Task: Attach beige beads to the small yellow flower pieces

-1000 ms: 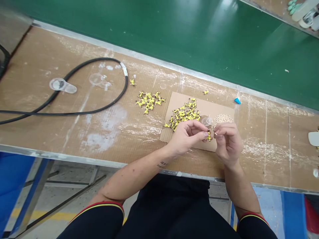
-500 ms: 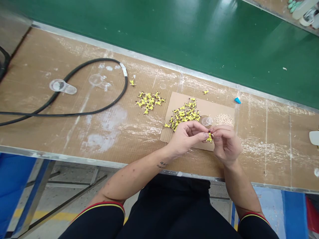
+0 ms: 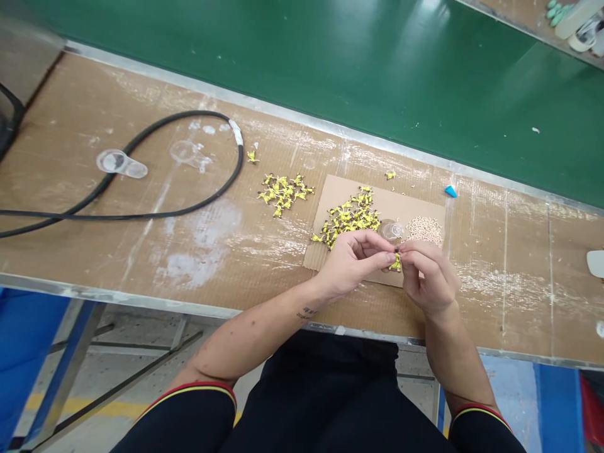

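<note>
Between my hands, over the lower edge of a cardboard sheet (image 3: 309, 259), is a tiny figurine (image 3: 396, 262) in yellow clothing with a dark head. My left hand (image 3: 352, 259) pinches it between thumb and forefinger. My right hand (image 3: 431, 277) is closed in a pinch against its right side; any small part between those fingertips is hidden. Just beyond my fingertips stands a small clear plastic cup (image 3: 392, 231). Right of the cup lies a pile of tiny beige pieces (image 3: 425, 230). More yellow figurines (image 3: 352, 217) are heaped on the sheet's left.
A second group of yellow figurines (image 3: 284, 192) lies left of the sheet. A black cable (image 3: 189, 211) loops over the table's left side near a clear plastic scoop-shaped piece (image 3: 121, 163). A blue cone-shaped piece (image 3: 450, 191) lies beyond the sheet. A green surface (image 3: 302, 69) runs behind.
My right hand's fingers have shifted slightly at the figurine's side, curling more over it. My left hand keeps its pinch almost unmoved.
</note>
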Demonstrator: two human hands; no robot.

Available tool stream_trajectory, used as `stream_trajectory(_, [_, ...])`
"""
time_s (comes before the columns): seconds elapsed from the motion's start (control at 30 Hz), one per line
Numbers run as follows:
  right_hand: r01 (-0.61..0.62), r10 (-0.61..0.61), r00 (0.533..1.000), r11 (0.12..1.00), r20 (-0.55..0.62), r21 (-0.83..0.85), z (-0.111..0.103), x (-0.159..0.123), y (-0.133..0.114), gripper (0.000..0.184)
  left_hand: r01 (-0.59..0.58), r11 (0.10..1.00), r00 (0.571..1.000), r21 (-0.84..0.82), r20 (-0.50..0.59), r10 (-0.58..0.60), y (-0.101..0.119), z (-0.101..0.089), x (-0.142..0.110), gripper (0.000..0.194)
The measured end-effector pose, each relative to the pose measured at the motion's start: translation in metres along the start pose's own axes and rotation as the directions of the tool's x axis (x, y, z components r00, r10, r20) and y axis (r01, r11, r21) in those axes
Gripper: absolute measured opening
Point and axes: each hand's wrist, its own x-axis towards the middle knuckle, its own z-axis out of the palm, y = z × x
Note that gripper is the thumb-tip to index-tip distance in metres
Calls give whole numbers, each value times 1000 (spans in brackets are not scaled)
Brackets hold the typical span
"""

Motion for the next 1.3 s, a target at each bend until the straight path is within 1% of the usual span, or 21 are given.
stream_trajectory(0.13, [34,-33,999,999,24,-31,-1,0,-1,25,-22,999,1000,35,2,22,4,1,-1,39])
stream_trajectory(0.3, [21,-19,999,999,50,-35,-3,2,-2,24,-84,995,996,57,-2,84,8,2,-4,48])
stream_trajectory(0.4, [24,-23,998,999,62,-29,-4,1,-1,23,-89,994,996,68,29,87,8,2,-5,49])
stream_trajectory(0.53, [20,-18,996,1000,86,-16,-4,1,-1,22,-88,994,996,65,37,86,6,1,-5,49])
stream_trajectory(0.7, [14,-14,996,1000,85,6,-4,3,2,21,-80,995,996,62,37,78,6,-1,-3,50])
stream_trajectory(0.83, [11,-14,999,998,46,65,-6,1,2,29,-109,992,993,67,54,106,4,-3,-2,48])
stream_trajectory(0.9, [-31,32,999,988,0,151,-6,-1,1,36,-135,987,990,82,58,131,3,-4,-2,46])
stream_trajectory(0.97, [-105,117,993,963,-33,250,-5,-3,-1,38,-164,980,986,113,56,158,3,-5,-3,42])
stream_trajectory(1.03, [-170,189,981,937,-36,305,-4,-3,-3,36,-198,969,980,149,61,191,3,-6,-4,38])
stream_trajectory(1.07, [-188,207,978,931,-29,314,-4,-2,-4,34,-218,962,975,162,70,209,3,-6,-5,36])
stream_trajectory(1.13, [-195,208,978,928,-9,318,-3,1,-6,30,-264,949,963,175,95,250,3,-6,-6,30])
stream_trajectory(1.2, [-197,204,979,927,11,318,-2,3,-8,30,-293,938,955,183,108,277,3,-7,-7,27])
stream_trajectory(1.3, [-229,232,972,919,31,321,0,3,-10,36,-287,936,957,202,106,271,2,-7,-7,28])
